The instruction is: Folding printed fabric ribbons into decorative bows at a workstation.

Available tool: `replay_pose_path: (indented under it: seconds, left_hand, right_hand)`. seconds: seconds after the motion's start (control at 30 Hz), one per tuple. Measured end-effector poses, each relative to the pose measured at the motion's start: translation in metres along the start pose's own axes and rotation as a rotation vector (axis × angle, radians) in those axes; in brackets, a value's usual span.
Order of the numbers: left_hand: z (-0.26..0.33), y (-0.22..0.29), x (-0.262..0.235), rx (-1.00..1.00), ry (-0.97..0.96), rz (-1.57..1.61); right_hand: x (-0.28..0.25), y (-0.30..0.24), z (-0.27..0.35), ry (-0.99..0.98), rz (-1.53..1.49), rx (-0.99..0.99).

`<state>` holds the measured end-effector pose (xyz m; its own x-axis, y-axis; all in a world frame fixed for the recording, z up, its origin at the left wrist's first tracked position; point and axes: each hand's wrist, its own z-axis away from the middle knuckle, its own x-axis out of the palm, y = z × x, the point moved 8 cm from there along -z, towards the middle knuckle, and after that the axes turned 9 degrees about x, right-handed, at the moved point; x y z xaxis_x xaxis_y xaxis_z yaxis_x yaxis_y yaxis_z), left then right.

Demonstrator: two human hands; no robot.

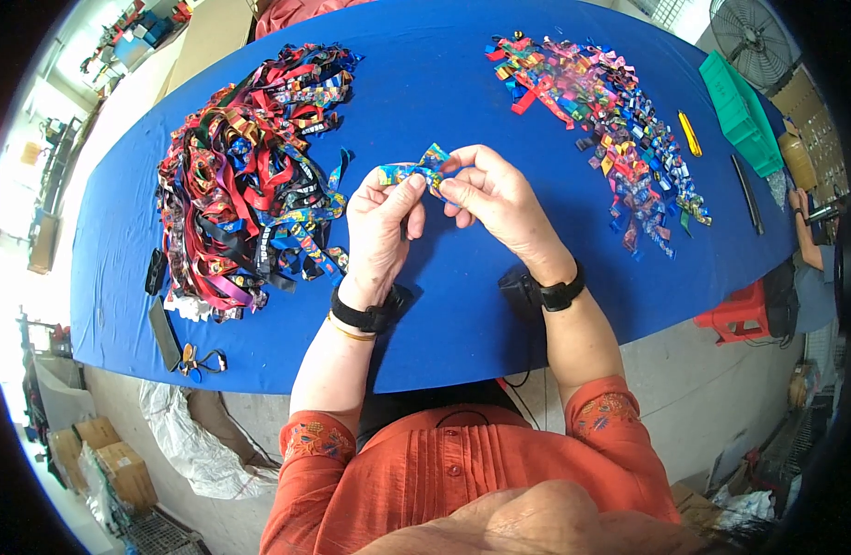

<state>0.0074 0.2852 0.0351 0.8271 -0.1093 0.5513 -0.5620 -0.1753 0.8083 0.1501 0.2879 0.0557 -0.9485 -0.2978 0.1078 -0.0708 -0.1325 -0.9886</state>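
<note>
My left hand (379,220) and right hand (501,202) pinch blue patterned ribbon (396,172) above middle of blue surface (425,83), piece seemingly unfinished. Tangled straps (259,190) at surface's left look pending; short folded pieces (626,125) at surface's right, apparently done.

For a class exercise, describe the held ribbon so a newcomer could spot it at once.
Find the blue-covered table, with long ribbons left and short pieces right. Between them, the left hand and right hand pinch a patterned blue ribbon, the only one being held.
</note>
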Motion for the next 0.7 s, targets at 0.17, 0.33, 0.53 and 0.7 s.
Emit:
replay_pose_path:
  seconds: [0.17,0.33,0.53,0.7]
  left_hand:
    - [0.002,-0.001,0.003,-0.027,0.025,0.008]
    - [0.003,-0.004,0.003,-0.023,0.025,-0.066]
    - [0.005,-0.003,0.003,-0.032,0.030,-0.093]
    - [0.004,-0.008,0.004,-0.078,0.031,-0.059]
  right_hand:
    - [-0.001,0.005,-0.005,-0.025,-0.004,-0.042]
    - [0.000,0.004,-0.007,0.016,-0.081,-0.112]
    - [0.001,0.009,-0.003,0.073,-0.072,-0.044]
    - [-0.002,0.015,-0.003,0.047,-0.144,0.015]
